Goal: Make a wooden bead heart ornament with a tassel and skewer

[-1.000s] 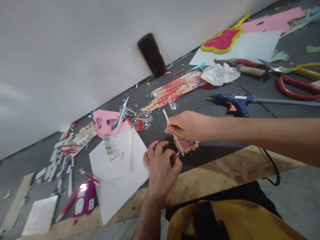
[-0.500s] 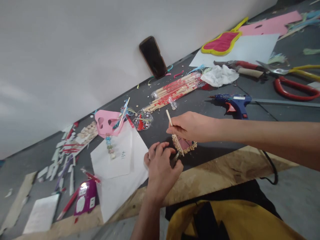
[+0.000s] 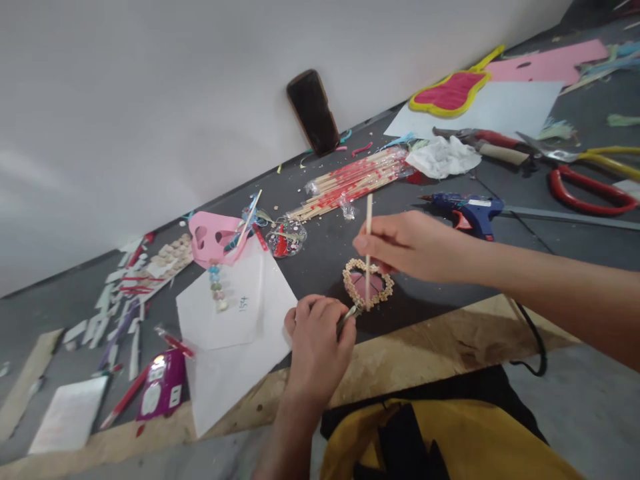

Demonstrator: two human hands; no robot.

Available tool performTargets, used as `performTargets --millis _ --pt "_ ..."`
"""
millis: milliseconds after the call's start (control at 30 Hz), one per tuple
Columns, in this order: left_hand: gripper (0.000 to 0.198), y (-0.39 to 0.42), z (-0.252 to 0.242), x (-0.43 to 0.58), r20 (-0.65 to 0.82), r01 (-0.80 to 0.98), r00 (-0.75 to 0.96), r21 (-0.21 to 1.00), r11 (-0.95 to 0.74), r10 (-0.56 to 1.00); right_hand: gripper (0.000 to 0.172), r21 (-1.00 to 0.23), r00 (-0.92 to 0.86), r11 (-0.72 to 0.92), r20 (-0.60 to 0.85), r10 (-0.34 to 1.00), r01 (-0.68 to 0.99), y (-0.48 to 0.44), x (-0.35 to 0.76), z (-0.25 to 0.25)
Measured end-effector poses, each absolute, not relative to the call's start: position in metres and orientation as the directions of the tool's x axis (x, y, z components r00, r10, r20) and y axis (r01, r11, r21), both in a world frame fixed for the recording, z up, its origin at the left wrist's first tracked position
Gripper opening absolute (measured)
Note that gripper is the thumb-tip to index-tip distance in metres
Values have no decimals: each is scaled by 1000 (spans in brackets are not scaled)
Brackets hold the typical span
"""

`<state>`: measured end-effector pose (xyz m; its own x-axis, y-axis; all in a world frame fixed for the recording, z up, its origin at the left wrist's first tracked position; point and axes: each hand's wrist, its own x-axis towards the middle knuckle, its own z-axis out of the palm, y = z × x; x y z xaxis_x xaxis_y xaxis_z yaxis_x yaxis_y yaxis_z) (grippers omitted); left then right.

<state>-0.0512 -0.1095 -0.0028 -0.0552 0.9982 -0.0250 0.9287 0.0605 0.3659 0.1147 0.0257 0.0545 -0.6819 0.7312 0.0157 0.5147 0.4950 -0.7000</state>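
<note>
A thin pale wooden stick [image 3: 369,230] stood nearly upright, its lower tip resting on a small pink heart-shaped piece rimmed with pale beads [image 3: 367,283], which lay flat on the dark tabletop near the plywood edge.

wall [image 3: 150,100]: plain white | worktop [image 3: 550,220]: dark grey | edge: bare chipboard [image 3: 425,353]

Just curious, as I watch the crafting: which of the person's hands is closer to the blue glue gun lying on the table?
The right hand. It holds a wooden stick just beside the glue gun; the left hand is farther away, near the table's front edge.
</note>
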Motion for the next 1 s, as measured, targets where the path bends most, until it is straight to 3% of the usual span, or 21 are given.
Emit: performTargets --millis 100,200,400,567,700,1000 --pt "7 -112 -3 -51 -40 925 -52 376 64 998 43 -723 -564 451 102 819 523 28 134 54" --pt "9 -114 -3 -49 -55 922 -53 381 70 997 37 -696 -516 397 43 855 599 31 147 45" --pt "18 -116 -2 -42 -67 917 -64 389 85 996 19 -433 -643 563 -55 764 704 31 136 16" --pt "11 -114 -4 -40 -55 895 -124 426 135 991 18 -288 -648 588 -198 736 756 22 117 9" --pt "7 -113 -7 -42 -42 874 -155 461 157 987 17 -258 -635 583 -216 742 770 19 113 9" --pt "25 -120 -13 -46 -6 836 -159 532 138 987 20 -274 -657 601 -214 723 751 22 113 10"
